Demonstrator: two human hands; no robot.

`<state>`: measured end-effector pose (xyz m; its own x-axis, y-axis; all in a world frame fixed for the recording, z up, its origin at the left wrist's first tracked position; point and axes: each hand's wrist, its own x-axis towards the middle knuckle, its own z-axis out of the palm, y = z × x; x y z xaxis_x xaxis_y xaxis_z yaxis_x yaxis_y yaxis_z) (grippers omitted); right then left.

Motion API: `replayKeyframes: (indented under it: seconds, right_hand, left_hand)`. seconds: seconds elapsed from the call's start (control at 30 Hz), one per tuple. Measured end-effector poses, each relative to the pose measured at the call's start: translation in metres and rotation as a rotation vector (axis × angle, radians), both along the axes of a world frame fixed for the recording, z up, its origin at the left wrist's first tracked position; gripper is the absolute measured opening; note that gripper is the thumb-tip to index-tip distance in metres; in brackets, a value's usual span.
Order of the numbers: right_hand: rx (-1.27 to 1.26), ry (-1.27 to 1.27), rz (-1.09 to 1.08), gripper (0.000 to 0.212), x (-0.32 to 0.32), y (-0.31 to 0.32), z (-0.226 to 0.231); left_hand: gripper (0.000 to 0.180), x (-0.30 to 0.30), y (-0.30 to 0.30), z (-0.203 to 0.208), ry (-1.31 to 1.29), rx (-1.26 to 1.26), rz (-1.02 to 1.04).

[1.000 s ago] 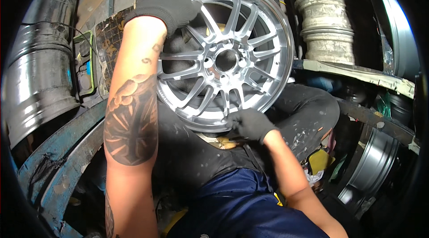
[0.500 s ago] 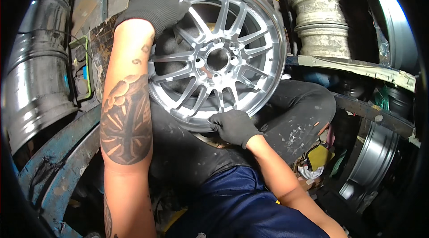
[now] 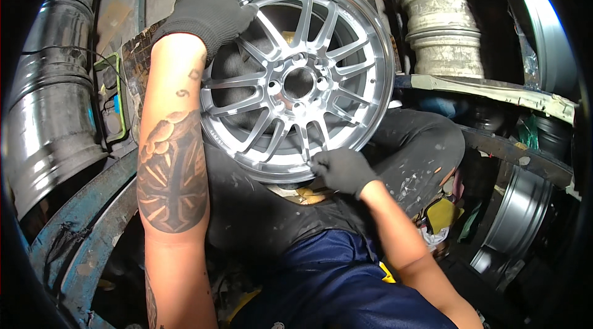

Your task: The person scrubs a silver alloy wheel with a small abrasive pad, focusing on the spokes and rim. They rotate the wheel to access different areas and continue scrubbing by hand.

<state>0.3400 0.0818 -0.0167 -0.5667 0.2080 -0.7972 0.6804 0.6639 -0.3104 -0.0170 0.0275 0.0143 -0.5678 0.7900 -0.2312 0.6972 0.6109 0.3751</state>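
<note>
A silver multi-spoke alloy wheel (image 3: pixel 313 98) rests face up against my bent, black-trousered legs. Its hub hole, bolt holes and paired spokes are all visible. My left hand (image 3: pixel 209 13), in a dark grey knit glove, is wrapped over the wheel's upper left rim. On the lower part of the rim is my right hand (image 3: pixel 344 170), gloved alike, its fingers curled and pressed to the metal near the base of a spoke. Whatever those fingers may pinch is hidden.
Stacked, dull wheel barrels (image 3: pixel 441 26) stand at the far right, beside a worn metal beam (image 3: pixel 488 91). Shiny wheel barrels (image 3: pixel 55 100) line the left. A blue, chipped metal frame (image 3: pixel 80 212) curves at lower left. Another silver rim (image 3: pixel 514 215) lies at the right.
My right hand has slid a little to the right along the wheel's lower rim. My left hand keeps its hold, and wheel and left hand have shifted very slightly left.
</note>
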Motion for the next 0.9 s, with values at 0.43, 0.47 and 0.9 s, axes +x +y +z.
replayKeyframes:
  seconds: [0.43,0.47,0.9]
  right_hand:
    - [0.055,0.176,0.097,0.026,-0.008,-0.036,-0.014]
    - [0.035,0.194,0.082,0.027,-0.005,-0.033,-0.016]
    - [-0.041,0.155,-0.07,0.034,0.014,-0.005,0.004]
  left_hand:
    - [0.059,-0.005,-0.001,-0.007,-0.026,0.079,-0.016]
    - [0.058,-0.005,-0.002,-0.006,-0.035,0.071,-0.016]
    - [0.059,-0.005,-0.002,-0.012,-0.027,0.077,0.006]
